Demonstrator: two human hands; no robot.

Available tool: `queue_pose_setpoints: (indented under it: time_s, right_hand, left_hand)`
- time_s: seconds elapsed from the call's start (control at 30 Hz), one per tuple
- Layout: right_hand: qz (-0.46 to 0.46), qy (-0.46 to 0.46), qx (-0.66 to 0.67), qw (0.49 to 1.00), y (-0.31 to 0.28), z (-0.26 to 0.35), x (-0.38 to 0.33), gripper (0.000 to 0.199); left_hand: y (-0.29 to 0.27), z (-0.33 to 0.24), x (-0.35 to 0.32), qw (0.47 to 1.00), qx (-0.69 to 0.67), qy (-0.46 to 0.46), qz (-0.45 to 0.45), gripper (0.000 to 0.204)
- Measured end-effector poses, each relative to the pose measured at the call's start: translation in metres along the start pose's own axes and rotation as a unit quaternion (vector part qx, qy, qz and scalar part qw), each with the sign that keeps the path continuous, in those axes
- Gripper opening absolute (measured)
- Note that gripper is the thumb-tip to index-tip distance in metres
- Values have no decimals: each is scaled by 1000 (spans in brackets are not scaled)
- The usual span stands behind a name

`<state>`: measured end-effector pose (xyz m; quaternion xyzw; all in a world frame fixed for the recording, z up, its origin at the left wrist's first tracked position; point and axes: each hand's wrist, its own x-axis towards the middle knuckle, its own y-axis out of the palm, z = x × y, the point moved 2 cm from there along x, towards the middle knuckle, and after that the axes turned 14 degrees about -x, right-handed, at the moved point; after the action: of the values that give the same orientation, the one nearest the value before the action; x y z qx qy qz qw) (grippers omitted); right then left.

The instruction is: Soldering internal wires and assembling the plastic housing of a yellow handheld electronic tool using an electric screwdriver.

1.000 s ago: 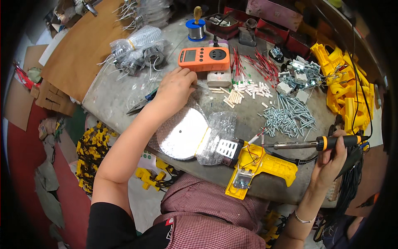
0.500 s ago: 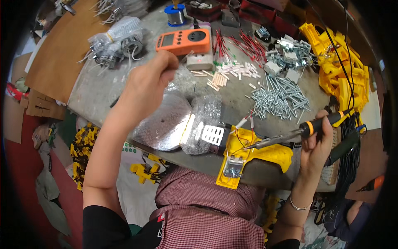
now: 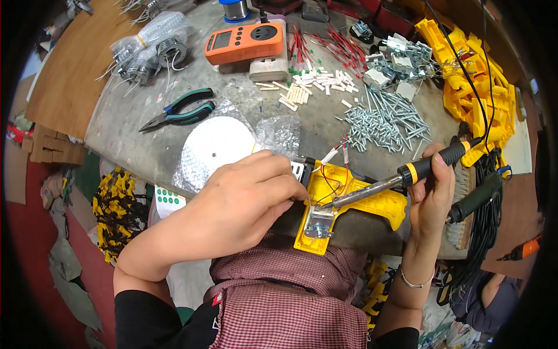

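Note:
A yellow plastic housing half (image 3: 343, 200) with red wires and a small motor lies at the table's near edge. My left hand (image 3: 247, 198) rests closed beside it, fingertips pinching at a small black part at its left edge; what they hold is hidden. My right hand (image 3: 433, 192) grips a soldering iron (image 3: 401, 177) with a black and yellow handle. Its metal tip points left into the housing near the wires.
Green-handled pliers (image 3: 180, 113), a white disc in a plastic bag (image 3: 215, 145), an orange meter (image 3: 244, 42), a heap of screws (image 3: 383, 122), white tubes (image 3: 302, 90), red wires (image 3: 334, 46) and stacked yellow housings (image 3: 471, 87) lie on the grey table (image 3: 128, 134).
My left hand came back from the far side of the table to the yellow housing. The soldering iron's tip moved in over the housing.

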<state>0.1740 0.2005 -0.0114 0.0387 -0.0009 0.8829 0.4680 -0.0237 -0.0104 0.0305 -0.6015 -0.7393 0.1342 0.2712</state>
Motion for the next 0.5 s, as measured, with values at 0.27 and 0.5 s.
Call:
queue_pose_setpoints:
  time_s: [0.27,0.5]
  right_hand:
    - [-13,-13,-21,1000,3,4,-3,21]
    - [-5,-16,-28,999,2,4,-2,22]
  left_hand:
    - [7,4,2,999,10,33,-12,20]
    - [8,5,4,999,9,45,-15,19]
